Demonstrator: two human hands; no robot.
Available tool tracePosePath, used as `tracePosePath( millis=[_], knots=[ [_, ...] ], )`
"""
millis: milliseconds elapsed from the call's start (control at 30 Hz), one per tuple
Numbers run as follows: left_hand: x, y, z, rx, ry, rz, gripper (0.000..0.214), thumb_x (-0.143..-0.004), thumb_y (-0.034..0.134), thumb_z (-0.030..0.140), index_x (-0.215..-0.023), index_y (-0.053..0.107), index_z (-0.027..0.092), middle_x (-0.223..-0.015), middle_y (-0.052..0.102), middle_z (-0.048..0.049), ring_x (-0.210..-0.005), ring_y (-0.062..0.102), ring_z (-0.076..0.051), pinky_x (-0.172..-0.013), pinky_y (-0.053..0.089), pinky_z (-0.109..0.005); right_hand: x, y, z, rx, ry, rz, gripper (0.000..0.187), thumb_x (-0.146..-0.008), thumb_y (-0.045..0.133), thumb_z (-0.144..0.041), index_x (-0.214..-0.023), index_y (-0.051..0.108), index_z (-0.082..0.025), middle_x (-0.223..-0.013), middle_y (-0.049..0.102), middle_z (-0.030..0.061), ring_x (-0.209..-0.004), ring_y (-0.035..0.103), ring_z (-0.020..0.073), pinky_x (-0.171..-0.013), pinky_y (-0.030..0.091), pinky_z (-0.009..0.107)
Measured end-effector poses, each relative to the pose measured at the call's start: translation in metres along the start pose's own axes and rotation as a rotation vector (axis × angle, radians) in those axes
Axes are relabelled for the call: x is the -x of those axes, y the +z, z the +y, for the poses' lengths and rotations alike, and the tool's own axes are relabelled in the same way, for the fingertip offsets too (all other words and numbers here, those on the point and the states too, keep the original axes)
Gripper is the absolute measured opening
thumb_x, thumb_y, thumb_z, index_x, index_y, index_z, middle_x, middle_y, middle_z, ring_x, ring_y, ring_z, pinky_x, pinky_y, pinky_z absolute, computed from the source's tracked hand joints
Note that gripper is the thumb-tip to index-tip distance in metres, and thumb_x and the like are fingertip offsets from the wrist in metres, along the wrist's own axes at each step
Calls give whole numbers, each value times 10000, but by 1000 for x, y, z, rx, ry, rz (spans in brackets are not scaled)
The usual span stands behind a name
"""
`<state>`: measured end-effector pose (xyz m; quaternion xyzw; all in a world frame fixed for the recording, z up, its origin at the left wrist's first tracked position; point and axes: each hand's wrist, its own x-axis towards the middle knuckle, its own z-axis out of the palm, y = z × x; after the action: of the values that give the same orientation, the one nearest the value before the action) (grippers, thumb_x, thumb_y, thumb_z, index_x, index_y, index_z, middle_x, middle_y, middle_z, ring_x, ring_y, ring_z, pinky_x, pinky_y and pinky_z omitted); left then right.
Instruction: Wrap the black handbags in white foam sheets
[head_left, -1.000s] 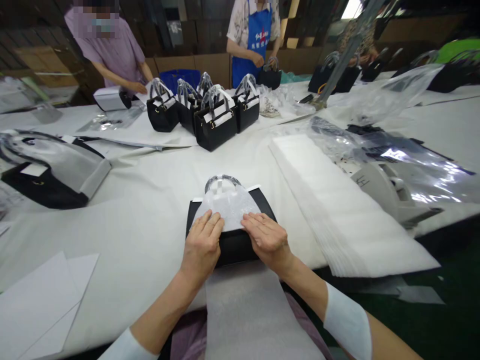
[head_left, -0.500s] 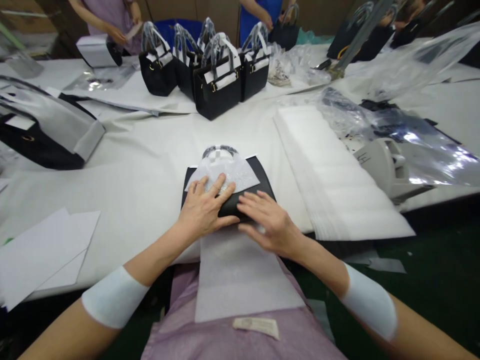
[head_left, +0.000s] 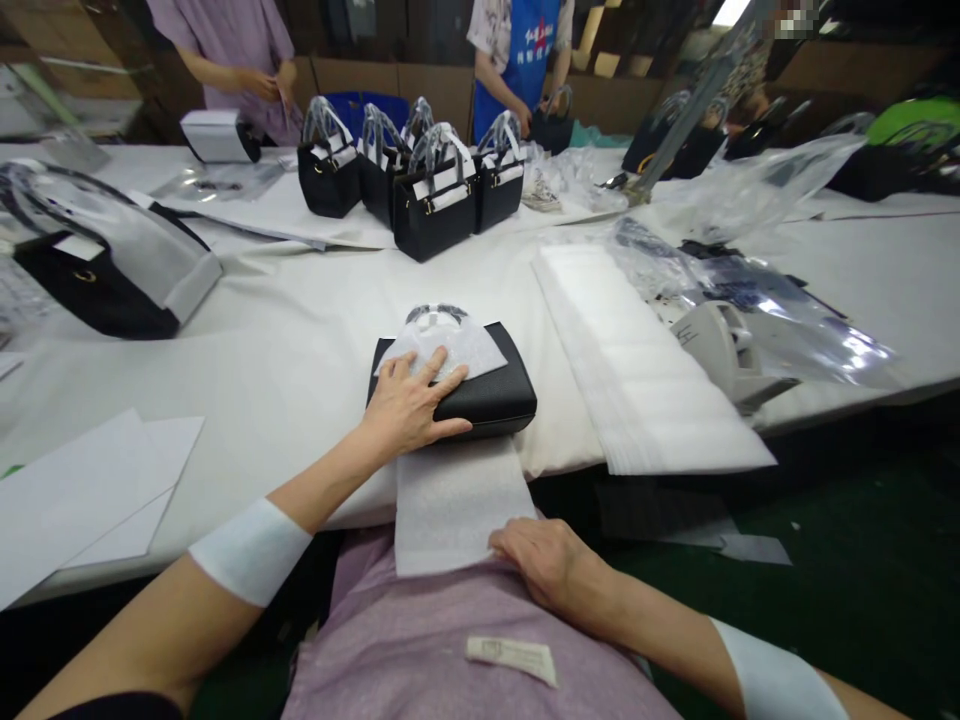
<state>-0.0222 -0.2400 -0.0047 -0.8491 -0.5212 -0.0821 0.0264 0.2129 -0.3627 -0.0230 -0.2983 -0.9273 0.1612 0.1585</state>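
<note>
A black handbag [head_left: 495, 398] lies flat near the table's front edge, its handles pointing away from me. A piece of thin white foam sheet [head_left: 480, 350] covers its upper part. My left hand [head_left: 412, 403] rests on the bag and this foam with fingers spread. From under the bag, more white foam sheet [head_left: 457, 500] hangs over the table edge toward my lap. My right hand [head_left: 551, 562] pinches the right corner of that hanging end, fingers closed on it.
A stack of white foam sheets [head_left: 645, 370] lies to the right, beside a grey tape dispenser [head_left: 712, 345]. White papers [head_left: 90, 500] lie at the left front. Several upright black handbags [head_left: 435, 210] stand further back, and another bag [head_left: 112, 270] lies left. Co-workers stand across the table.
My right hand has left the bag's side and moved down toward me, taking the corner of the hanging foam sheet. My left hand stays on the bag. The view has tilted up slightly.
</note>
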Motion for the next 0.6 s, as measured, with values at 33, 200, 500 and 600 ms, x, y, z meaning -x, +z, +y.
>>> tracePosePath(
  millis=[33,200,500,600],
  knots=[
    [0,0,1,-1,-2,5,745,-779,462,731,-1421,340,374,-1530,310,-57,-1277,317,-458,-990,289,-579,-8,-7,0,101,-47,64,350,-985,274,-164,-858,600,-145,-668,607,27,-588,550,136,-540,400,258],
    [2,-3,1,12,-15,-3,743,-770,476,726,-1417,344,384,-1528,319,-55,-1254,349,-453,-978,302,-586,-67,-66,5,393,-321,72,364,-980,404,-437,-806,569,-164,-623,557,1,-539,498,120,-491,289,268],
    [-3,9,-9,232,-61,38,484,-826,593,472,-1294,503,385,-1374,493,-51,-1174,461,-338,-978,372,-504,-149,-102,52,607,-256,129,327,-979,453,-368,-767,608,-174,-673,583,29,-623,487,147,-556,271,306],
    [-11,17,-10,314,-140,49,431,-788,639,428,-1189,593,276,-1184,592,-84,-1082,513,-304,-972,398,-468,-163,-89,75,587,-187,157,337,-959,481,-410,-751,607,-177,-714,600,34,-677,505,157,-604,301,309]
  ],
)
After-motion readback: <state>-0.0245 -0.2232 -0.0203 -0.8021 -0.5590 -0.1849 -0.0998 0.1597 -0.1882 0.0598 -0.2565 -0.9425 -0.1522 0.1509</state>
